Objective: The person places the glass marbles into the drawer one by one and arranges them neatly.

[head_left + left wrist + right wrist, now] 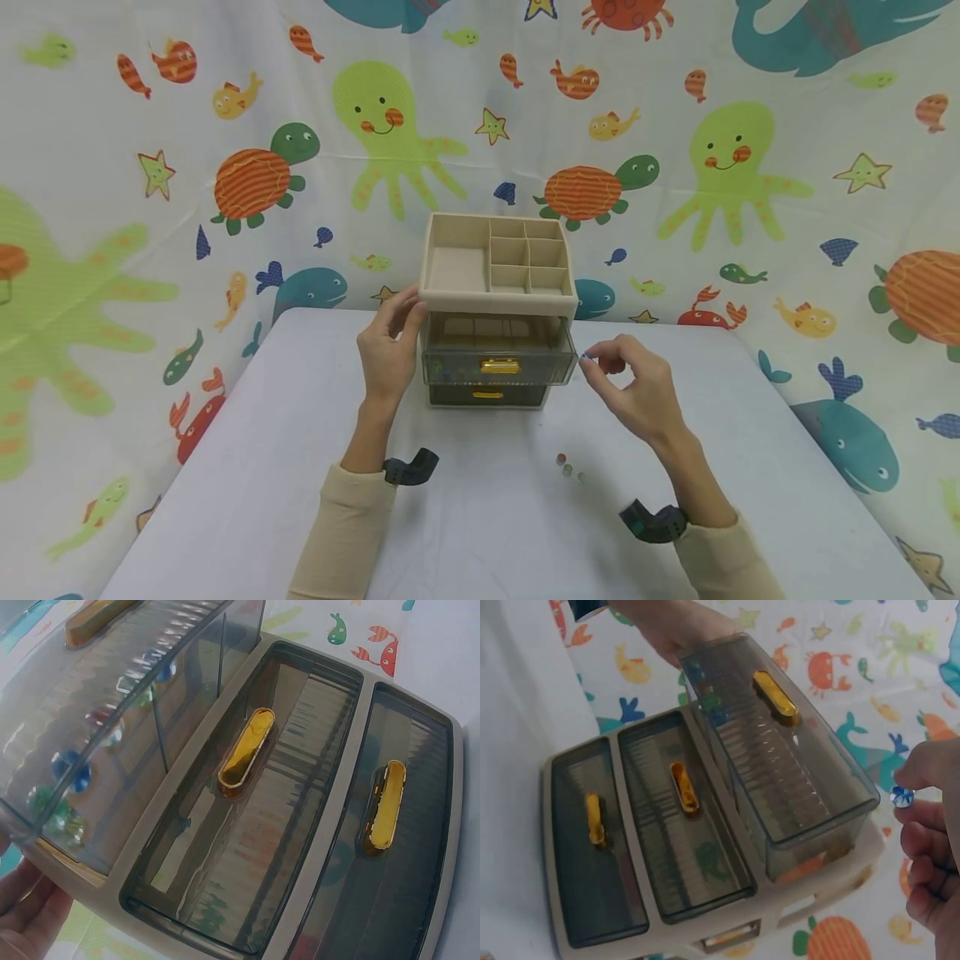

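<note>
A beige desktop organizer [498, 304] with tinted clear drawers stands against the backdrop. Its top drawer [525, 367] is pulled out, and several colored glass marbles [71, 771] lie along its left end. My left hand [390, 350] rests at the organizer's upper left side, fingertips against the wall near the drawer. Between right thumb and index finger, my right hand [633, 387] pinches a blue and clear marble [902, 796], just outside the drawer's front right corner. The right hand's other fingers are curled.
Three marbles [567, 470] lie on the white tabletop [480, 525] in front of the organizer, toward the right. Open compartments [459, 268] form the organizer's top. Below the pulled-out drawer, closed drawers with gold handles [247, 752] show. A sea-animal cloth [487, 92] hangs behind.
</note>
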